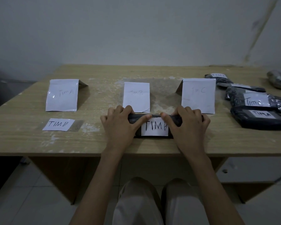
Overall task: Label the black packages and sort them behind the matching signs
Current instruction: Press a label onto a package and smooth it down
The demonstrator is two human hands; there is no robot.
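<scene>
A black package [175, 119] with a white "TIM B" label [155, 127] lies at the table's near edge, in front of the middle sign. My left hand [120, 125] grips its left end and my right hand [189, 122] grips its right end, both thumbs pressing along the label's top edge. Three folded white signs stand in a row: "TIM A" [62, 95] left, "TIM B" [136, 96] middle, "TIM C" [199, 95] right. A loose "TIM B" label [58, 124] lies flat at the front left.
Several labelled black packages [256, 109] are piled at the table's right side, marked "TIM C" and "TIM A". A dark plastic-wrapped bundle [278, 79] sits at the far right corner. The wooden table [87, 143] backs onto a white wall.
</scene>
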